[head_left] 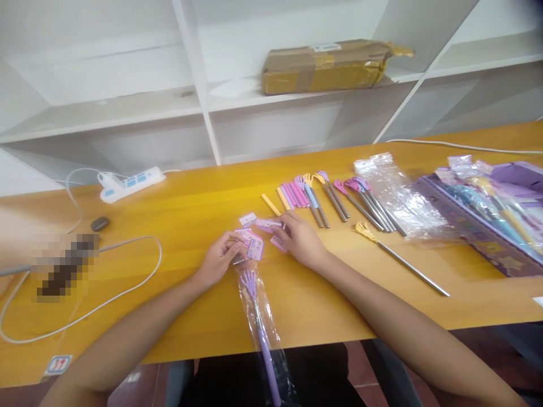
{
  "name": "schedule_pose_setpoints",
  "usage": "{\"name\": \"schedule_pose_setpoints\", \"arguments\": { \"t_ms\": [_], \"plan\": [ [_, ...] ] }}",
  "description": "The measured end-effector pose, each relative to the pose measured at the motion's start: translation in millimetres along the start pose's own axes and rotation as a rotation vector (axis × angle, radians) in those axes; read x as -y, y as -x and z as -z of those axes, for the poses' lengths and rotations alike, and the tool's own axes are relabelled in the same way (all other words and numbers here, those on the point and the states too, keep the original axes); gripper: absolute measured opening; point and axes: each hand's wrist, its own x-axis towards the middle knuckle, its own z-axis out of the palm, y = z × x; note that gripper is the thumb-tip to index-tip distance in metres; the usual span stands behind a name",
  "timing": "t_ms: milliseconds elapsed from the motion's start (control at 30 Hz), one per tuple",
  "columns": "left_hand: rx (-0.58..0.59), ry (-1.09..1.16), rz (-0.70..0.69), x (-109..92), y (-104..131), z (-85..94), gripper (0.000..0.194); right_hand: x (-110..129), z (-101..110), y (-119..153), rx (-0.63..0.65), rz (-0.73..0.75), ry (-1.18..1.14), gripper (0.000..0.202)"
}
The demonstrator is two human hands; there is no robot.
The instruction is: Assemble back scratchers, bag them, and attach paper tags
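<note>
My left hand (221, 255) is closed, its fingers and thumb pinching a printed purple card (255, 247) near the top of a clear plastic bag (245, 282). Inside that bag lies a purple back scratcher (263, 339) with a hand-shaped head, its handle reaching past the table's front edge. My right hand (302, 236) has its fingers bent together on another small card (267, 225). More cards, one of them a white-and-purple card (248, 219), lie loose between my hands. Exactly how the bag's top sits under my left fingers is hidden.
Coloured handle tubes (293, 195) and several metal-rod scratchers (369, 198) lie behind my right hand. A yellow-headed scratcher (403, 260) rests to the right, near empty clear bags (390, 189) and a purple display box (466, 226). A power strip (133, 183) and cable (159, 260) are left.
</note>
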Motion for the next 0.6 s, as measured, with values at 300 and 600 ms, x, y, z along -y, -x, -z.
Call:
{"name": "schedule_pose_setpoints", "arguments": {
  "t_ms": [300,600],
  "plan": [
    [-0.013,0.001,-0.005,6,-4,0.3,0.049,26,-15,21,0.224,0.528,-0.347,0.011],
    [0.169,0.131,-0.114,8,2,4.2,0.043,19,-25,16,-0.063,0.390,-0.327,0.012]
  ]
}}
